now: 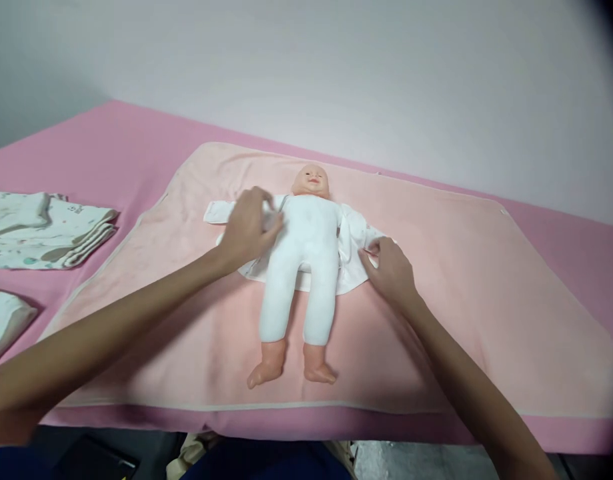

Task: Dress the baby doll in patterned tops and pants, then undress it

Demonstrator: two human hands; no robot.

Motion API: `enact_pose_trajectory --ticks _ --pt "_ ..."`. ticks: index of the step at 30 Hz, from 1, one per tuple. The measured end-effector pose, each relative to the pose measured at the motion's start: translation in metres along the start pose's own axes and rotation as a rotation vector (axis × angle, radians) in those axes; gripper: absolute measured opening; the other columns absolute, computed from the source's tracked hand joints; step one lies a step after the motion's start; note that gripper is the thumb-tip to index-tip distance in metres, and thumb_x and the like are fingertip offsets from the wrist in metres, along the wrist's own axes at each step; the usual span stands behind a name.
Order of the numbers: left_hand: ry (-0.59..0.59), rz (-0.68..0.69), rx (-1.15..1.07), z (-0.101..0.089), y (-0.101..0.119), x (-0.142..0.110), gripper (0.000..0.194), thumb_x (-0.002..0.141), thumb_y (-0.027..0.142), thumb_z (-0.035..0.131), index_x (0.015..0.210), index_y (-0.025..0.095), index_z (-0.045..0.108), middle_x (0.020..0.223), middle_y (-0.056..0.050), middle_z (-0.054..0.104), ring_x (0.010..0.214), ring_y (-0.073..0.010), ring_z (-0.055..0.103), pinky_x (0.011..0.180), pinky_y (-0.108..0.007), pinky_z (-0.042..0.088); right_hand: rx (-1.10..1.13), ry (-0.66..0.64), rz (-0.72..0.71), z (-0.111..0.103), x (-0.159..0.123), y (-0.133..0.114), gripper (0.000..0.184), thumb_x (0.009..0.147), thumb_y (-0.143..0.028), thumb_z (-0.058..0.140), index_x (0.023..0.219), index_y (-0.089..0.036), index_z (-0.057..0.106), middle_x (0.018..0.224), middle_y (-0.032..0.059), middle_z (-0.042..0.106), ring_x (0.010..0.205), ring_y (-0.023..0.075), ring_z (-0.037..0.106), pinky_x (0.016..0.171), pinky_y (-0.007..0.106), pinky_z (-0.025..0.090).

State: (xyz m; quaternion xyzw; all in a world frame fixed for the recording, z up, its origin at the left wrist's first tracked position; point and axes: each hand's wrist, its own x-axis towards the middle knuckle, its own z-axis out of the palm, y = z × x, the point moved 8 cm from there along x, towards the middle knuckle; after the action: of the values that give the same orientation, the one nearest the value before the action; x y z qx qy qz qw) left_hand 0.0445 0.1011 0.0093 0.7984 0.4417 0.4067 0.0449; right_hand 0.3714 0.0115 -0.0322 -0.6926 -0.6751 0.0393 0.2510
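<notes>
A baby doll point(309, 233) with a white cloth body lies on its back, head away from me, bare feet toward me. Under it a white baby shirt point(353, 277) is spread open. The doll's arm on the right side is in a sleeve, and my right hand point(390, 270) pinches that sleeve near its end. On the other side the empty-looking sleeve point(219, 212) lies flat. My left hand point(251, 227), slightly blurred, curls around the doll's other arm beside the chest, largely hiding it.
A peach blanket point(436, 333) lies beneath the doll on a pink padded surface point(111, 153). Folded printed cloths point(81, 230) are stacked at the left, with another white folded cloth point(6, 323) nearer me. A pale wall point(361, 80) rises behind.
</notes>
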Motion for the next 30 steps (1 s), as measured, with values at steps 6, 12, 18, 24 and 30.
enact_pose_trajectory --ticks 6,12,18,24,30 --pt "-0.366 -0.443 0.39 -0.032 -0.105 -0.07 0.045 0.097 0.065 0.065 0.106 0.021 0.056 0.118 -0.016 0.07 0.114 -0.0413 0.066 0.099 -0.056 0.052 -0.071 -0.234 0.218 0.014 -0.023 0.046 0.041 0.101 -0.062 0.064 0.116 -0.024 0.068 0.117 0.0137 0.081 0.106 0.0365 0.075 0.085 0.044 0.053" --pt "-0.21 -0.206 0.034 -0.018 -0.01 -0.009 0.021 0.107 0.034 0.045 0.092 0.024 0.055 0.095 -0.008 0.07 0.092 -0.0278 0.064 0.083 -0.043 0.049 0.312 -0.071 -0.053 -0.022 0.029 -0.06 0.028 0.103 -0.047 0.058 0.089 -0.024 0.06 0.086 0.0037 0.07 0.079 0.0233 0.062 0.073 0.036 0.046" --pt "-0.246 0.372 -0.006 -0.004 0.071 -0.052 0.022 0.098 0.032 0.067 0.114 0.021 0.057 0.12 -0.015 0.07 0.103 -0.0313 0.063 0.088 -0.047 0.051 0.29 -0.09 -0.517 -0.001 -0.024 -0.132 0.014 0.101 -0.03 0.067 0.108 -0.025 0.055 0.099 0.0054 0.064 0.09 0.0246 0.06 0.081 0.039 0.049" --pt "-0.321 0.336 0.001 -0.02 0.038 -0.093 0.011 0.107 0.034 0.059 0.103 0.025 0.054 0.086 -0.003 0.068 0.075 -0.0238 0.058 0.073 -0.041 0.046 0.278 -0.15 -0.446 0.006 -0.062 -0.094 0.014 0.111 -0.033 0.057 0.1 -0.027 0.052 0.091 0.0044 0.059 0.081 0.023 0.055 0.068 0.037 0.044" --pt "-0.347 0.35 0.059 -0.032 0.026 -0.105 0.019 0.102 0.044 0.066 0.107 0.027 0.059 0.114 -0.011 0.077 0.096 -0.031 0.068 0.085 -0.049 0.051 0.168 -0.169 -0.479 -0.001 -0.066 -0.073 0.015 0.107 -0.042 0.065 0.111 -0.029 0.059 0.11 0.0103 0.073 0.099 0.0318 0.067 0.087 0.051 0.053"
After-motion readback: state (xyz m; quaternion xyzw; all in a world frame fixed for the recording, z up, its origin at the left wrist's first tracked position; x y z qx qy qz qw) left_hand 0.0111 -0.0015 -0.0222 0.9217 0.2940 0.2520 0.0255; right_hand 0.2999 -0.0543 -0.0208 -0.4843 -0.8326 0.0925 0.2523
